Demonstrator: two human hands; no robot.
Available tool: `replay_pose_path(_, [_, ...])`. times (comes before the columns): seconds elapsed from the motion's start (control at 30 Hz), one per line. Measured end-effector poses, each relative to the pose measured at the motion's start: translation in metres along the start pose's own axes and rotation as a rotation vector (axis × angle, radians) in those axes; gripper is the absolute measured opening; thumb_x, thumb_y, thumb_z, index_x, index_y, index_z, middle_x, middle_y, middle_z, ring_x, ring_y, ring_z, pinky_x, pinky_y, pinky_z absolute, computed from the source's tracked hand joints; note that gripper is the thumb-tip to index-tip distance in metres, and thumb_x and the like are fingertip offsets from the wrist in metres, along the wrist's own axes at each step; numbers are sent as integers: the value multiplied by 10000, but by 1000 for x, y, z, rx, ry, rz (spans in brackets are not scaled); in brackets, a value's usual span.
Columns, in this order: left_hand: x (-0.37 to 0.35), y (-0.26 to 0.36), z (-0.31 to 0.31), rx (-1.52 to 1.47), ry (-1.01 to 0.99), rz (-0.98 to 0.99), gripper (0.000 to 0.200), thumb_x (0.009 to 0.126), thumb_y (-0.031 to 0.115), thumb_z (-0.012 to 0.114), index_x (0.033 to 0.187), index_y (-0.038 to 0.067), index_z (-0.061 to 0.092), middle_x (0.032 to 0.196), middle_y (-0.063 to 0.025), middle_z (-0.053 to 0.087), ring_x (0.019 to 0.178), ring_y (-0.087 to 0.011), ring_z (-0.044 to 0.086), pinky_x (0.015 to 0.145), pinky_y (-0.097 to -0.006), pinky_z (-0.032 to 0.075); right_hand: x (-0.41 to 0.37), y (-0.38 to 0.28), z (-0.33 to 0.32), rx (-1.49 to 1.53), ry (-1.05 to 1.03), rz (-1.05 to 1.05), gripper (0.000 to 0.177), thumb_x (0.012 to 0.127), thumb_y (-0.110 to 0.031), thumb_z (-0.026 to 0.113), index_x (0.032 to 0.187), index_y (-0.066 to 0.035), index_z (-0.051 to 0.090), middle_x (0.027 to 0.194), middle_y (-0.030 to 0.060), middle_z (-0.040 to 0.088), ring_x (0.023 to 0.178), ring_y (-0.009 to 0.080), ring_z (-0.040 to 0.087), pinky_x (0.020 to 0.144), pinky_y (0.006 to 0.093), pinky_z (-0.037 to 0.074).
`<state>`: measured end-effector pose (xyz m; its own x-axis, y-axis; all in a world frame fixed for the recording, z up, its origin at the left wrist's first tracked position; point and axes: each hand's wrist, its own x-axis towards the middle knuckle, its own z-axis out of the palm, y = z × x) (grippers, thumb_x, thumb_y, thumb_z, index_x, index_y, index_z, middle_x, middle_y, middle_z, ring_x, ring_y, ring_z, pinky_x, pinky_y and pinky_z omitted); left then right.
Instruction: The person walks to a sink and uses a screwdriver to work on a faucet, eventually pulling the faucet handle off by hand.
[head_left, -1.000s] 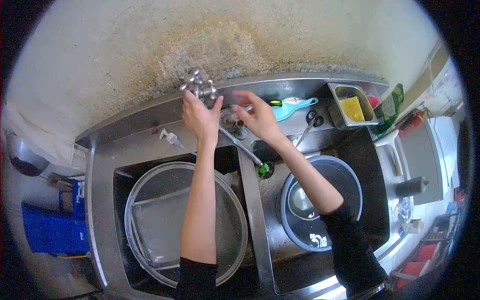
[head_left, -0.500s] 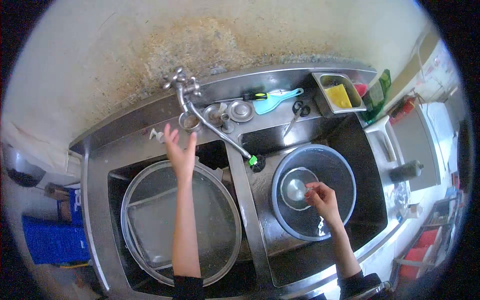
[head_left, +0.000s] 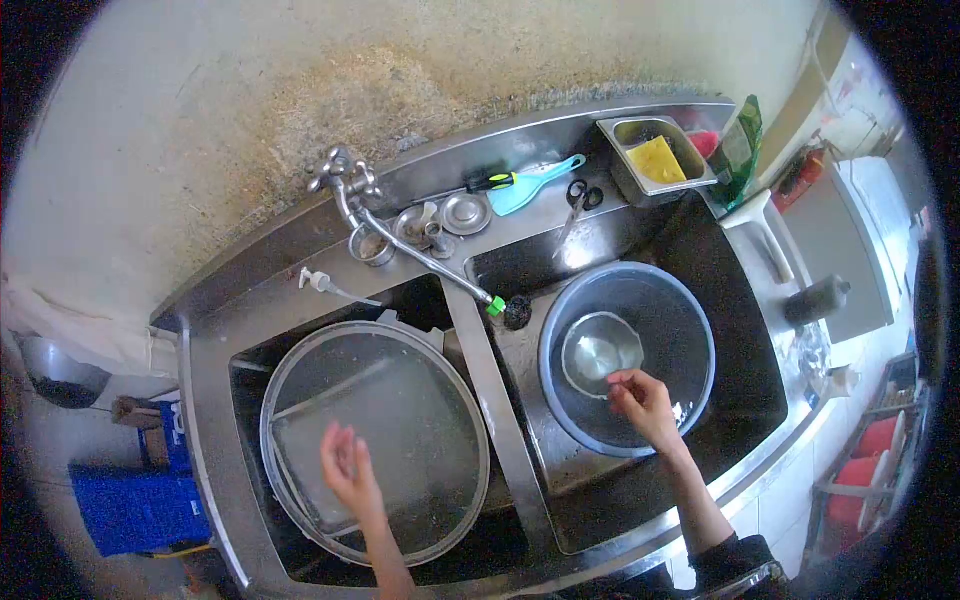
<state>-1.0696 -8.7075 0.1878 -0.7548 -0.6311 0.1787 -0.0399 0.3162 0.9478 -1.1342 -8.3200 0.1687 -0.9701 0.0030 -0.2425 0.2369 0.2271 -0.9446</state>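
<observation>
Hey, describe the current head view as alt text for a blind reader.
A person's left hand hovers over a large round vessel and the right hand over a blue tub holding a clear bowl, set in a double metal sink. Behind are a tap, turquoise spatula and yellow sponge in a metal container.

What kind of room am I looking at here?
Probably a kitchen's washing-up area, perhaps a commercial one: there is a stainless-steel double sink with a wall-mounted faucet, a yellow sponge in a metal container, and a turquoise spatula behind the basins.
</observation>
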Motion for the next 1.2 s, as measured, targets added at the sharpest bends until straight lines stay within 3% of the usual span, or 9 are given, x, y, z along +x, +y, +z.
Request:
replay_pose_path(0.3, [-115,-20,-65,113,222,-218,317,855,62,595,1152,-10,511,1009,-89,557,917,-166,549,852,-302,460,-32,11,4,-200,46,-23,154,839,-55,578,977,-32,644,755,89,659,664,116,612,628,274,486])
replay_pose_path(0.37, [-122,-23,-74,60,236,-223,309,857,62,594,1145,-11,511,992,-85,553,922,-168,547,851,-304,461,-36,25,9,-330,48,-68,183,814,-55,596,990,-42,644,788,127,664,674,168,636,639,289,490])
replay_pose_path(0.4, [-125,-26,-77,58,231,-194,302,859,82,599,1138,-2,518,984,-83,569,903,-169,553,851,-301,458,-39,26,12,-388,49,-109,181,802,-62,586,972,-40,643,816,159,657,688,265,647,643,338,504])
replay_pose_path(0.43, [-125,-26,-78,56,223,-165,295,861,102,605,1130,8,526,975,-80,585,884,-169,559,851,-299,454,-41,30,14,-377,47,-126,181,802,-62,586,972,-40,643,816,159,657,688,265,647,643,338,504])
replay_pose_path(0.5, [-123,-21,-77,45,257,-154,295,860,98,604,1129,5,525,965,-81,585,882,-169,559,849,-297,458,-46,37,15,-663,-40,-296,169,798,-32,552,946,-24,633,812,159,649,737,313,639,678,382,497])
replay_pose_path(0.53, [-123,-19,-77,36,280,-159,294,859,93,602,1127,2,523,955,-82,586,880,-169,559,846,-295,462,-49,35,19,-566,2,-286,167,786,-86,551,925,-45,633,774,177,627,724,381,606,670,443,483])
replay_pose_path(0.67, [-122,-16,-80,-10,251,-158,299,856,80,597,1134,1,521,961,-86,586,888,-170,560,844,-290,463,-49,35,23,-765,65,-187,162,803,-165,544,911,-79,630,743,164,620,690,359,609,631,447,481])
replay_pose_path(0.73, [-125,-21,-82,-80,220,-165,284,853,-1,566,1131,-14,511,992,-90,554,897,-164,551,870,-306,470,-49,31,27,-877,82,-139,137,804,-226,558,877,-128,620,764,124,628,690,337,617,595,461,483])
replay_pose_path(1.2, [-123,-1,-71,-52,183,-305,317,850,67,594,1149,13,505,949,-77,587,889,-166,559,846,-285,451,-50,41,30,-904,184,-177,128,781,-223,551,787,-97,574,727,108,608,664,313,613,584,440,480])
